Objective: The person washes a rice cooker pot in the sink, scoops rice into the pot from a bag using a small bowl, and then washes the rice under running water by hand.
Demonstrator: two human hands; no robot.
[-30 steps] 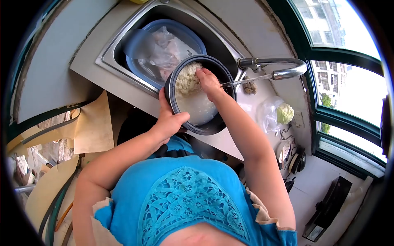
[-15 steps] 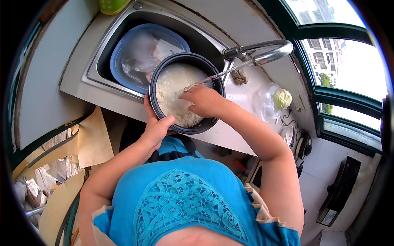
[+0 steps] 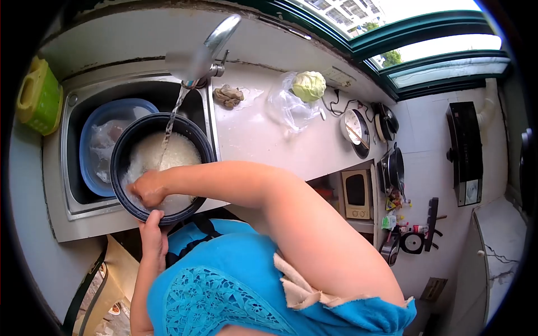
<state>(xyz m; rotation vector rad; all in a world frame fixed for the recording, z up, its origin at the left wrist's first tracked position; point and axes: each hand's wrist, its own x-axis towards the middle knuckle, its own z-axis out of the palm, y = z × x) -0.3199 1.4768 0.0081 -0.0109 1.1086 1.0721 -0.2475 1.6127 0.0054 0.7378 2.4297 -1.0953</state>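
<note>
1. While the left hand (image 3: 152, 232) grips the pot (image 3: 126, 148) at its rim near 6 o'clock, the right hand (image 3: 148, 188) reaches inside, toward 7 or 8 o'clock from the middle
2. Its wrist is bent and its fingers are partly under cloudy water, so whether they are closed on rice (image 3: 179, 151) or loose I cannot tell; the rice lies around them, mostly toward 1 o'clock
3. The pot is round, with no long axis to follow; the right forearm comes in across it from 3 o'clock, and the right hand is the nearer to the rice
4. Water (image 3: 170, 123) falls from the tap (image 3: 221, 39) at 12 o'clock, landing just beyond that forearm
5. Below, the pot overlaps the sink (image 3: 212, 120) and a blue basin (image 3: 87, 131) at 10 o'clock; what bears its weight is hidden
6. The counter (image 3: 252, 151) runs toward 3 o'clock, with a cabbage (image 3: 309, 86) and a window (image 3: 426, 33) toward 2
</note>
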